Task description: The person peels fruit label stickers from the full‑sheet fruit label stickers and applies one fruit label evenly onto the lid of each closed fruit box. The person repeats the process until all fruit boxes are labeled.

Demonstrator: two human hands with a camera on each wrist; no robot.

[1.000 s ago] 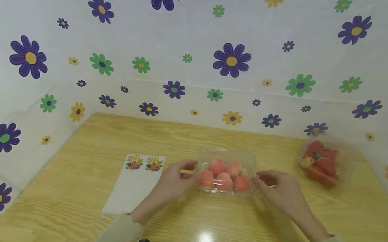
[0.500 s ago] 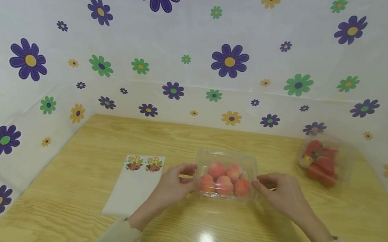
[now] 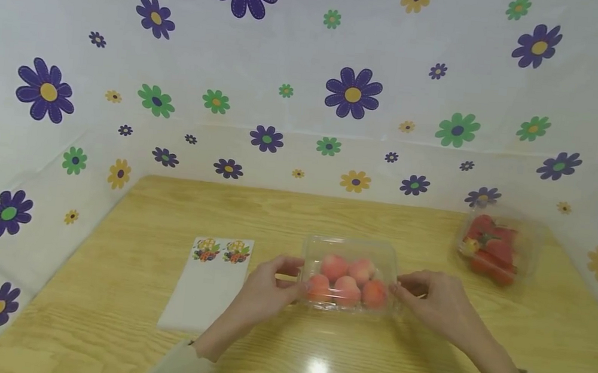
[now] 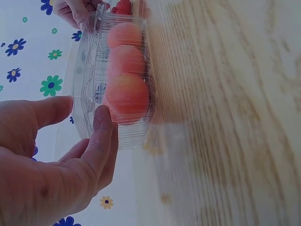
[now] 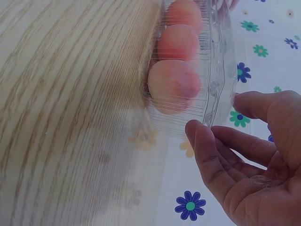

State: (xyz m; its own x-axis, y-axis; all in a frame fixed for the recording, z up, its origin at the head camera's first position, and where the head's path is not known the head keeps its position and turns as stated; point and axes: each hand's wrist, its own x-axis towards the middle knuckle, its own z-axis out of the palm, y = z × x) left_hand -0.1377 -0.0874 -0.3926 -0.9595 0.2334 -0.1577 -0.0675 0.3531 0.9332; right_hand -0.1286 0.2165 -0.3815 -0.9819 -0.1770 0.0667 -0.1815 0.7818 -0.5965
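Our clear box (image 3: 350,247) of peaches (image 3: 347,291) is pretty much midway between the table's (image 3: 105,288) side edges, long axis parallel to the far edge; our left hand (image 3: 269,292) and right hand (image 3: 438,301) pinch its short ends, neither nearer.

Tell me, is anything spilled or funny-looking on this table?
Nothing looks spilled or broken. One thing looks a bit odd: the box of red fruit, back right, sits crooked to the back edge of the table, while the peach box lines up straight.
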